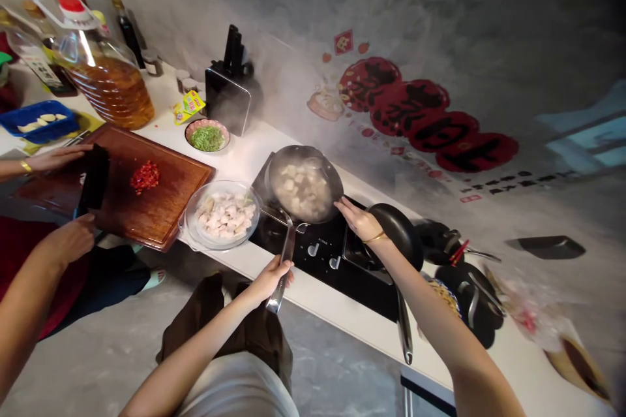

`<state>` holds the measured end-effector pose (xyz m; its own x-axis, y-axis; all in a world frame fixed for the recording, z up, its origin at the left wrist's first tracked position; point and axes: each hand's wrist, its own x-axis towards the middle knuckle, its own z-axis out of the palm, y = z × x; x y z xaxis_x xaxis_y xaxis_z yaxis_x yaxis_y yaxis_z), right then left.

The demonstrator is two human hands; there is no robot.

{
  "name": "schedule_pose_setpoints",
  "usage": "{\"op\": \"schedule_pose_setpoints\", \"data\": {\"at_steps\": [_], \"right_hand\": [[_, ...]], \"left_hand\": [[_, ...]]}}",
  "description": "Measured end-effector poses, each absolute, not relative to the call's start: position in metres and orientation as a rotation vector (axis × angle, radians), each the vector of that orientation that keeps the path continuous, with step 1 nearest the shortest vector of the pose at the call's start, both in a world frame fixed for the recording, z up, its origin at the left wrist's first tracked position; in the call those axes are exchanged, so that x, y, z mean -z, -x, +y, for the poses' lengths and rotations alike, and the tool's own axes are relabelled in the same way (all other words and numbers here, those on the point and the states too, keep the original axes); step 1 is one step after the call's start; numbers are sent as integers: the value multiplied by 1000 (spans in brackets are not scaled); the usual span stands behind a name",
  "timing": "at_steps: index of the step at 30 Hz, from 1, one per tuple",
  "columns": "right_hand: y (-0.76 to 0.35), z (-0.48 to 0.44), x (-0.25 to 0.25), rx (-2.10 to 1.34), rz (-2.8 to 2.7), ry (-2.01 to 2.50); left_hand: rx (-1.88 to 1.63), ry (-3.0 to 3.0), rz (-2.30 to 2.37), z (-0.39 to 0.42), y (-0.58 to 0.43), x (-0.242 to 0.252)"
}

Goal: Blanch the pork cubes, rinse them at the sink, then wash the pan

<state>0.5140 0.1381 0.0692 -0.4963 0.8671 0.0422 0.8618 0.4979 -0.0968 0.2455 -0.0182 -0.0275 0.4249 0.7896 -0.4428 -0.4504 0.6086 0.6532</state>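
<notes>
My left hand (270, 278) is wrapped round the metal handle (283, 257) of a steaming pan (303, 183) that sits on the black stove (323, 250). The pan holds pale chunks in cloudy liquid. My right hand (356, 217) rests against the pan's right rim, fingers together and stretched toward it. A gold bracelet circles that wrist. Left of the pan stands a glass bowl (223, 215) of pale meat pieces.
Another person's two hands (68, 237) hold a dark cleaver (92, 179) over a wooden cutting board (161, 201) with chopped red chili (145, 176). A large oil jug (105, 74), a small bowl of greens (207, 137), a knife block (229, 91), a blue basket (36, 120) and a second black pan (398, 231) surround the stove.
</notes>
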Motion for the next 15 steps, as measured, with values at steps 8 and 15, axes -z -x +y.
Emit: {"op": "schedule_pose_setpoints", "data": {"at_steps": [8, 15], "right_hand": [[-539, 121, -97, -643, -1933, 1530], [-514, 98, -121, -949, -1562, 1589]], "left_hand": [[-803, -476, 824, -18, -244, 24], [-800, -477, 838, -19, -244, 28]]}}
